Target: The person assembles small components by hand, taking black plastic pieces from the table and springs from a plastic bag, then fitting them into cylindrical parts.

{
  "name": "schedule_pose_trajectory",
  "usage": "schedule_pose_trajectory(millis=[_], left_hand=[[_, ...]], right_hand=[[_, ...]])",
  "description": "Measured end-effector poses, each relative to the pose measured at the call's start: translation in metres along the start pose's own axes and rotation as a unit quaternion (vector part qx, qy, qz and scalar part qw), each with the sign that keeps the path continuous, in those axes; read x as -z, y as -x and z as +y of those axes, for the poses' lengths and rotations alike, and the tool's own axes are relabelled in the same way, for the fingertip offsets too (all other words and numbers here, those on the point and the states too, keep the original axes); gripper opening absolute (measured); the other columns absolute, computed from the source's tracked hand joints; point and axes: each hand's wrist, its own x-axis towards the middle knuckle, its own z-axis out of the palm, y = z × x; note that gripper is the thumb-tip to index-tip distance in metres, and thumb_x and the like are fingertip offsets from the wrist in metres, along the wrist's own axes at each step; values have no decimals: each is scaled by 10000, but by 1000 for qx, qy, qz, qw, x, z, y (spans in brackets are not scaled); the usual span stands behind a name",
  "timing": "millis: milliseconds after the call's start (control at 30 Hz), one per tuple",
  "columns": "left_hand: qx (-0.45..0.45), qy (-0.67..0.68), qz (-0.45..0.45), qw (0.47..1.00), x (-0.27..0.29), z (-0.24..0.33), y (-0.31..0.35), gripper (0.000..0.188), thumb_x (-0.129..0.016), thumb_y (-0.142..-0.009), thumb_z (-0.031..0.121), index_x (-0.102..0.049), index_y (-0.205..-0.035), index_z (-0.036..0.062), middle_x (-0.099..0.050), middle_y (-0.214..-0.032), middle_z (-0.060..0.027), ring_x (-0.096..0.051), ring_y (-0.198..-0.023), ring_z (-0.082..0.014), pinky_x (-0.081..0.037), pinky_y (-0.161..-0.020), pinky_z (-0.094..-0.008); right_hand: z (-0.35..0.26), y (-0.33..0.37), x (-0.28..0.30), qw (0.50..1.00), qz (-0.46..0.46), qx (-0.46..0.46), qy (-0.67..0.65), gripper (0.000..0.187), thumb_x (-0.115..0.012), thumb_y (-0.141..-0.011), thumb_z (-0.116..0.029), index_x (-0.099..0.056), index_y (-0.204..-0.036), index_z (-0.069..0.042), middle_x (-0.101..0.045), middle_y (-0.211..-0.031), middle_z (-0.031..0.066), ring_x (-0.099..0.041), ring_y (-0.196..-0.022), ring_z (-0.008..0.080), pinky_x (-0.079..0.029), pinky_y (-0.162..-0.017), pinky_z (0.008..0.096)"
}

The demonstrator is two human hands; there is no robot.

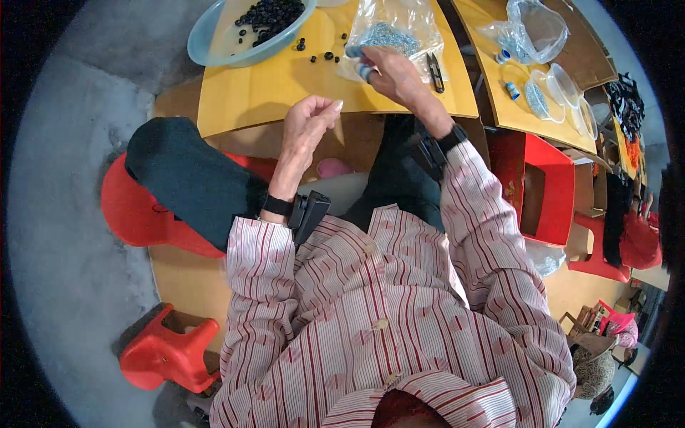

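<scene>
Head view: 2 bare hands at the near edge of a yellow table (pixel 250 93). Left hand (pixel 307 128) sits just off the edge, thumb and fingertips drawn close together; grip narrow, cannot tell whether anything fine is pinched there. Right hand (pixel 399 78) reaches over the table, fingers bent and pointing left, a blue band (pixel 365 72) around 1 finger. Its grip also looks narrow; fingertips blur against what lies behind, so cannot tell what they hold. Hands are apart.

Clear plastic bag (pixel 407 13) lies on the table beyond the right hand, partly covered by its fingers from this angle. Inside: a heap of small blue-silver pieces (pixel 392 39). Black snips (pixel 435 73) lie just to the right of the right hand, near the bag's side.

Light-blue basin (pixel 214 53), farther left on the same table, contains many small round black pieces (pixel 270 20). Several loose black pieces (pixel 329 55) are scattered between basin and bag.

To the right, a 2nd table (pixel 485 71) carries a knotted-looking clear sack (pixel 546 32), 2 small blue rolls (pixel 512 90) and clear tubs (pixel 562 85). Below it, a red box (pixel 555 192). Red stool (pixel 168 353) at lower left.
</scene>
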Motion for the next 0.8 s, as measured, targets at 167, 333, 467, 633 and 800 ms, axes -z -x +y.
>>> schedule_pose_trajectory(millis=[167,333,467,633,800], left_hand=[[6,18,7,1000,-6,-1,-2,228,-652,-823,218,-612,-870,-2,-589,-722,-12,-505,-632,-73,-402,-602,-208],[6,20,7,1000,-4,-1,2,212,-634,-842,246,-608,-867,37,-606,-760,-10,-508,-664,-67,-394,-609,-203],[-4,22,11,1000,-8,1,1,226,-642,-832,231,-608,-881,12,-601,-742,-19,-510,-649,-74,-400,-605,-208],[2,55,81,995,1,-1,1,235,-645,-839,243,-605,-917,26,-600,-756,-5,-518,-642,-73,-406,-580,-205],[77,133,156,976,14,-9,-2,252,-642,-842,273,-580,-973,67,-589,-770,14,-524,-652,-60,-408,-577,-197]], right_hand=[[21,-34,-32,996,-11,35,76,432,-549,-697,-69,-535,-1128,-96,-625,-973,103,-562,-927,312,-471,-785,368],[9,-52,-54,972,-85,-21,218,403,-568,-719,-115,-548,-1120,-148,-632,-1001,70,-554,-996,259,-419,-838,435],[7,-57,-58,944,-155,-56,286,294,-578,-771,-217,-573,-1062,-180,-647,-942,35,-551,-1006,230,-383,-857,453],[-7,-46,-62,964,-53,30,257,290,-584,-759,-216,-566,-1043,-158,-641,-909,44,-540,-968,260,-376,-839,449],[-41,-3,-34,997,-5,34,76,460,-608,-689,-105,-510,-1138,-134,-625,-884,51,-539,-929,271,-403,-813,415]])
